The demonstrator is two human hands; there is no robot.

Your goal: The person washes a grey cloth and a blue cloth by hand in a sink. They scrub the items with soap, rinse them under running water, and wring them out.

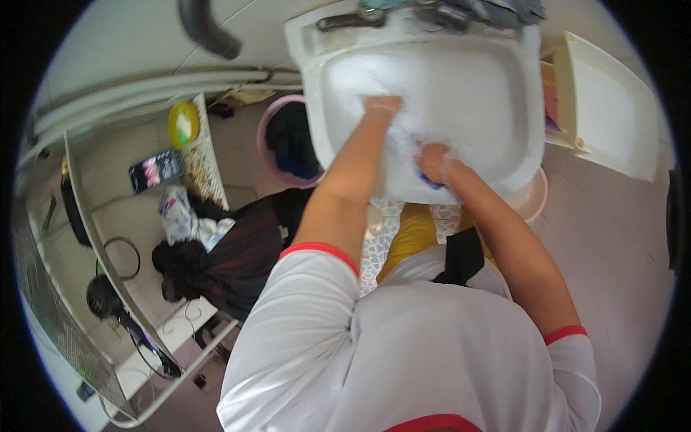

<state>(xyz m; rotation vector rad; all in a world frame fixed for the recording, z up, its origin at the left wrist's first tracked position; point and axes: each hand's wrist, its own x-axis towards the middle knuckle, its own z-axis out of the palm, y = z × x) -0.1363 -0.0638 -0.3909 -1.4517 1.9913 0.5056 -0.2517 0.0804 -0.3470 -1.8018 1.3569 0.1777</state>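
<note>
White suds and cloudy water lie in a white ceramic washbasin [532, 116] in front of me. My left hand [384, 102] reaches into the foam on the basin's left side, its fingers hidden below the wrist. Nearer the front rim, my right hand [433, 159] is curled over a small blue object [432, 181]. Only an edge of that object shows under the palm, so its kind is unclear. Foam clings to the right wrist.
Metal taps [351, 20] and grey cloth [510, 12] are at the basin's back. A pink tub [263, 135] of dark clothes stands left. Beyond it, a rack holds a phone [156, 170], yellow bowl [183, 125] and hair dryer [105, 297]. Dark clothing [243, 254] hangs nearby. A cream plastic lid [612, 108] is right.
</note>
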